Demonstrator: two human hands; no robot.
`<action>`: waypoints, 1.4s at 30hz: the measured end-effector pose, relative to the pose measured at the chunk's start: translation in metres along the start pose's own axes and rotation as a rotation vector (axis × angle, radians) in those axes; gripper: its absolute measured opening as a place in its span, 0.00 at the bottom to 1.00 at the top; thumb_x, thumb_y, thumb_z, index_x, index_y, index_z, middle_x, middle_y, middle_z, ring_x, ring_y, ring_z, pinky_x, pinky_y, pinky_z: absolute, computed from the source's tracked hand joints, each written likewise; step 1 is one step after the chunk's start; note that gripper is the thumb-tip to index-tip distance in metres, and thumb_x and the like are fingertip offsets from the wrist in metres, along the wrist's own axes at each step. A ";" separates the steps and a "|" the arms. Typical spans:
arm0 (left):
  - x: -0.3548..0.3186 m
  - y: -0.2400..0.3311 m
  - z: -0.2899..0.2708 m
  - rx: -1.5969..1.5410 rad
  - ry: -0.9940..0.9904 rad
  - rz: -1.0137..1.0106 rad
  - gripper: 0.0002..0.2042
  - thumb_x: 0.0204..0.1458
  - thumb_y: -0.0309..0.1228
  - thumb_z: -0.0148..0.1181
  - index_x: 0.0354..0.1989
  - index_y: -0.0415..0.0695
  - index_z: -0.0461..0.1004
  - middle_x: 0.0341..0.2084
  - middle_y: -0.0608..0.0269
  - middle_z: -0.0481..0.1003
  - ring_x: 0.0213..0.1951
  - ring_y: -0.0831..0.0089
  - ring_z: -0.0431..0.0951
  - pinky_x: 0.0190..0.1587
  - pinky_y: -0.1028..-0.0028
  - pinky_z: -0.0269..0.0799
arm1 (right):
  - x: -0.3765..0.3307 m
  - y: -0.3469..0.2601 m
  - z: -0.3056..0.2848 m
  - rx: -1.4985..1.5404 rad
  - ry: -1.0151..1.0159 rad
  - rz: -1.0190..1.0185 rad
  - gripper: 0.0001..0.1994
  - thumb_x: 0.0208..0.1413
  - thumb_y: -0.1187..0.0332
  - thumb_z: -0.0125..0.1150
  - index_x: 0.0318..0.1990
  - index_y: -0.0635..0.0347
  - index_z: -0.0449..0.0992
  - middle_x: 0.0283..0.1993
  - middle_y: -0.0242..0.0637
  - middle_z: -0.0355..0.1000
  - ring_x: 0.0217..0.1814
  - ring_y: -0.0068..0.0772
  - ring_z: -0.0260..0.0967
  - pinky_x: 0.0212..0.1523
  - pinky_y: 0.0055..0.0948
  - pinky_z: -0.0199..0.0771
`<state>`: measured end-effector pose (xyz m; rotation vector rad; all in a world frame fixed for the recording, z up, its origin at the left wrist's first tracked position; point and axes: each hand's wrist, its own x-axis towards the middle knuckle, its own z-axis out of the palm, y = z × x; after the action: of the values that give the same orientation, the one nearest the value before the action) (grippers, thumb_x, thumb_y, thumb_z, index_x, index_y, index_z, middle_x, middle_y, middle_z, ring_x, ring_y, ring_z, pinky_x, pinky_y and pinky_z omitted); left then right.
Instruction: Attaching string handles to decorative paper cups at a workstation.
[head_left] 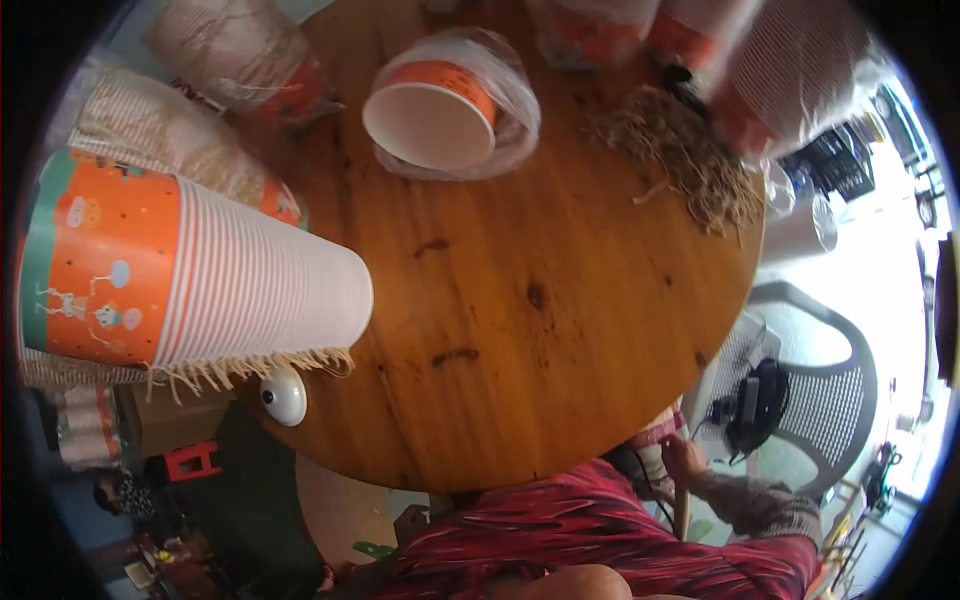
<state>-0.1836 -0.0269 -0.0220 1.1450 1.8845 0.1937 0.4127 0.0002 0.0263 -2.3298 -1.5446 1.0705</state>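
The right hand [686, 462] is in the lower right of the frame, below the rim of the surface [590, 370]; its fingers look bent at the top of a pale wooden bar [682, 512], just beside a red-and-white item [658, 430] — whether they grasp either, I cannot tell. What seems to be the left hand [411, 522] is a dim shape at the lower middle, its fingers too dark to read. On the surface, a large stack of paper cups [265, 275], orange, green and white, lies on its side at the left, with tan fringe beneath and a white rounded object [286, 398] just below. A bagged cup [430, 122] is at the upper middle; tan strings [690, 160] lie at the upper right, near wrapped stacks [790, 75]. A grey chair [825, 390] stands at the right.
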 end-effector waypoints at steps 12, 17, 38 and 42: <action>-0.006 0.005 -0.012 -0.018 -0.046 0.089 0.09 0.53 0.28 0.51 0.34 0.38 0.76 0.15 0.67 0.64 0.20 0.80 0.63 0.25 0.78 0.62 | 0.006 -0.008 -0.001 0.065 0.014 -0.047 0.08 0.52 0.68 0.53 0.37 0.58 0.76 0.30 0.50 0.74 0.36 0.54 0.73 0.35 0.43 0.74; 0.024 -0.041 -0.017 -0.021 -0.041 0.242 0.08 0.53 0.30 0.55 0.35 0.38 0.77 0.18 0.67 0.68 0.23 0.78 0.67 0.27 0.77 0.65 | 0.004 -0.004 0.005 0.041 0.080 -0.026 0.07 0.52 0.68 0.52 0.35 0.58 0.75 0.28 0.48 0.74 0.32 0.53 0.73 0.33 0.43 0.74; 0.100 -0.007 -0.038 -0.689 0.042 0.784 0.10 0.54 0.31 0.55 0.38 0.37 0.75 0.23 0.65 0.70 0.27 0.76 0.70 0.30 0.76 0.66 | 0.007 -0.015 0.005 -0.055 0.173 0.012 0.07 0.51 0.66 0.52 0.27 0.59 0.72 0.24 0.51 0.70 0.30 0.56 0.70 0.33 0.49 0.69; 0.089 0.010 -0.013 -0.876 0.174 0.878 0.11 0.54 0.32 0.55 0.39 0.37 0.75 0.24 0.64 0.71 0.28 0.75 0.70 0.30 0.76 0.67 | 0.006 -0.011 0.008 -0.058 0.146 -0.007 0.07 0.51 0.66 0.52 0.30 0.58 0.74 0.25 0.51 0.71 0.31 0.57 0.71 0.33 0.49 0.70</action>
<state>-0.2024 0.0520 -0.0630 1.2268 1.0626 1.4708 0.4005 0.0084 0.0232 -2.3794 -1.5483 0.8436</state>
